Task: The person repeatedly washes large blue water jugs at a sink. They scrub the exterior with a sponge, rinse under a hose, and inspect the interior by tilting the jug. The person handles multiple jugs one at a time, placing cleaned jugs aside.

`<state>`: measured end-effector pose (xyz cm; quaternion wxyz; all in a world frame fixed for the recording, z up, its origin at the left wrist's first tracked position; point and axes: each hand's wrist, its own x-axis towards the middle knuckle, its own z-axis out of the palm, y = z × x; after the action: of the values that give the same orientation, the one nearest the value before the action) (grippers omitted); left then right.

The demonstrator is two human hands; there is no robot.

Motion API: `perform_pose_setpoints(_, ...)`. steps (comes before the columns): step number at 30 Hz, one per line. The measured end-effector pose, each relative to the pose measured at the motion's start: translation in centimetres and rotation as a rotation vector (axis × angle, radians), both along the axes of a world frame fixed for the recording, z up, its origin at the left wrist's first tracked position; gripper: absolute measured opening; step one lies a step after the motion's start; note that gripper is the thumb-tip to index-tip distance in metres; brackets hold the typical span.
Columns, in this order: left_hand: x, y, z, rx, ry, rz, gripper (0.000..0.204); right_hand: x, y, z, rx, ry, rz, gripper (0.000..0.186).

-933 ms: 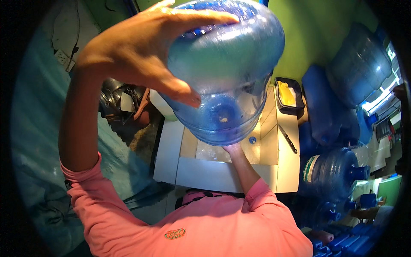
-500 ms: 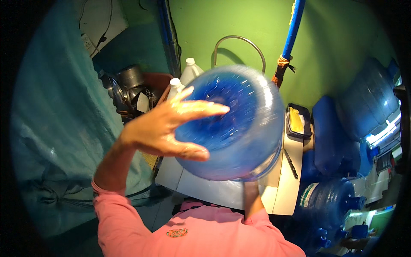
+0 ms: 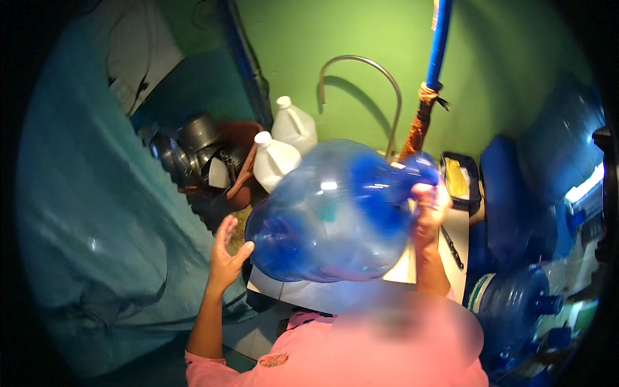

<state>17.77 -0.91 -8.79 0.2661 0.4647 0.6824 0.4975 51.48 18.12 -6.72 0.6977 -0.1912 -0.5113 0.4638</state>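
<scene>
A large clear-blue water jug (image 3: 329,213) lies tilted on its side in front of me, base to the left and neck to the right. The fingers of my right hand (image 3: 429,209) are wrapped round its neck. By the base, my left hand (image 3: 227,258) has its fingers and thumb spread. Whether its thumb touches the jug's rim I cannot tell. Beneath the jug is a white-topped table (image 3: 303,290), mostly covered by the jug and my body.
Two white plastic jugs (image 3: 276,161) stand behind the water jug. A curved metal pipe (image 3: 396,97) rises at the wall. On the right are a knife (image 3: 452,248), a black tray (image 3: 476,187) and several blue jugs (image 3: 509,300). Left are metal pots (image 3: 198,132) and a teal curtain (image 3: 103,226).
The water jug has turned from base-up toward me to lying sideways, neck now to the right. My left hand has moved from over the base to its left side; my right hand came into view.
</scene>
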Motion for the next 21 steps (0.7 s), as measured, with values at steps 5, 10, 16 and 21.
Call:
perform_pose_setpoints(5, 1.0, 4.3, 10.2, 0.333, 0.285, -0.212, 0.11, -12.4, -1.8, 8.2, 0.418, -0.336, 0.213, 0.063)
perform_pose_setpoints(10, -0.3, 6.7, 11.5, 0.227, 0.14, -0.133, 0.072, -16.7, -2.1, 3.2, 0.535, -0.137, 0.076, 0.04)
perform_pose_setpoints(16, -1.8, 7.2, 10.7, 0.21, 0.349, -0.057, 0.068, -6.5, 5.3, -25.9, -0.469, -0.791, 0.074, 0.037)
perform_pose_setpoints(21, 0.8, 8.2, 11.0, 0.278, 0.473, 0.009, 0.054, 5.8, 6.6, -46.4, -1.19, -1.722, 0.22, 0.074)
